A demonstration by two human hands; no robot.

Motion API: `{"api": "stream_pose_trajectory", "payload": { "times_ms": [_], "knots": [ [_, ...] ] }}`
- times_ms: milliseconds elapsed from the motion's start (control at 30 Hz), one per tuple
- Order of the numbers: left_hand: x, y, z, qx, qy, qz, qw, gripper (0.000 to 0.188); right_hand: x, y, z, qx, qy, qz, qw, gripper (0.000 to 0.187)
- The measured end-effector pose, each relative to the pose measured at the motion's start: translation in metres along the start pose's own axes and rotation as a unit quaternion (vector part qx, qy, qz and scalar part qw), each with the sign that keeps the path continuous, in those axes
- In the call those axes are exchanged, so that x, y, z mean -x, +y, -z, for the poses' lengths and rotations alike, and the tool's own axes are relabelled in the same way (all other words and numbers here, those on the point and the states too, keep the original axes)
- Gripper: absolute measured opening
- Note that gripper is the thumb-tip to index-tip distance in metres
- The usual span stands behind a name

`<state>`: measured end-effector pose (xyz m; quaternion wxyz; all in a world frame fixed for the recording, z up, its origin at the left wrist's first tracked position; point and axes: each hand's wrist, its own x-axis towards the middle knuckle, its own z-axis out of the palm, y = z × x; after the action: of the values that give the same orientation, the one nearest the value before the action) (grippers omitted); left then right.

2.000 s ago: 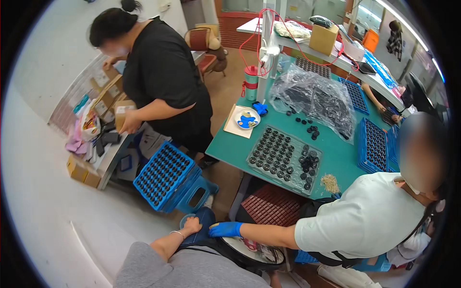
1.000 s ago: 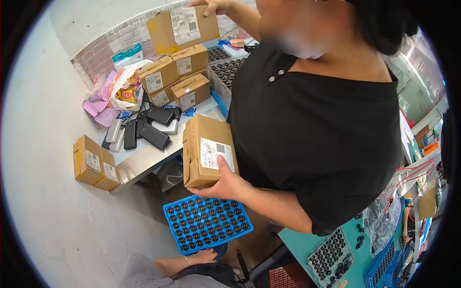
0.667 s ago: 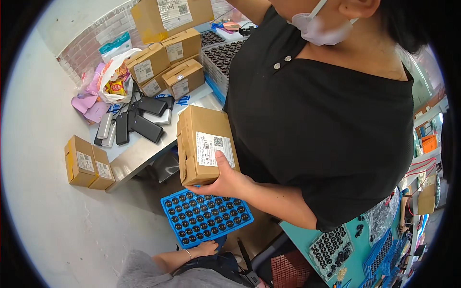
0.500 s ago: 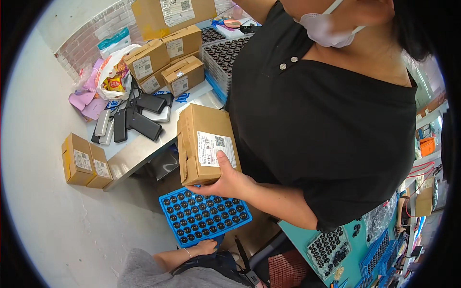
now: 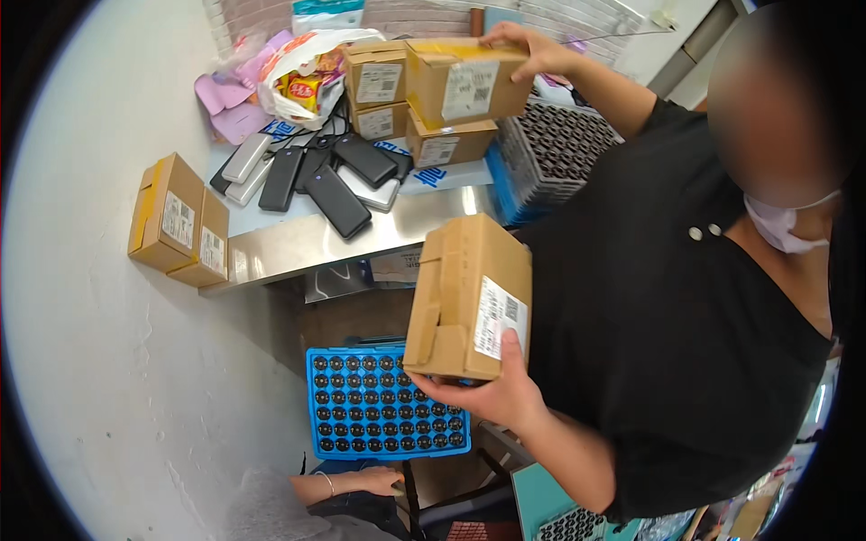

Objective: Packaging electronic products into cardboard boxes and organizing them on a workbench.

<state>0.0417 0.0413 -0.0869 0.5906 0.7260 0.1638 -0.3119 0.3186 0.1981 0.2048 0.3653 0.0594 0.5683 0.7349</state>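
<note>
Your left hand (image 5: 379,481) is nearer — whether its fingers hold anything, I can't tell — with the blue tray (image 5: 393,453) just beyond them, long axis running left-right.

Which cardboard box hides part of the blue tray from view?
The lower box, supported by the co-worker's lower hand, is the only one overlapping the blue tray; the upper box, at their upper hand, is with the stacked boxes.

We see a white bag (image 5: 311,45) at eleven o'clock and slim cases (image 5: 337,200) at ten, both on a bench (image 5: 397,233); two boxes (image 5: 176,212) near nine; a co-worker (image 5: 667,316) in black at three; a green table (image 5: 541,491) at five.
</note>
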Motion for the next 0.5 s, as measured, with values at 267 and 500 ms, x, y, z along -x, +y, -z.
{"api": "stream_pose_trajectory", "payload": {
  "times_ms": [267,500],
  "knots": [
    [0.083,0.037,0.118,0.277,-0.041,-0.111,0.954,0.046,-0.004,0.003,0.003,-0.050,-0.027,0.051,0.997,0.119],
    [0.170,-0.038,0.292,-0.017,0.796,0.010,0.606,0.029,-0.016,0.001,0.000,-0.100,-0.024,0.066,0.993,0.122]
  ]
}}
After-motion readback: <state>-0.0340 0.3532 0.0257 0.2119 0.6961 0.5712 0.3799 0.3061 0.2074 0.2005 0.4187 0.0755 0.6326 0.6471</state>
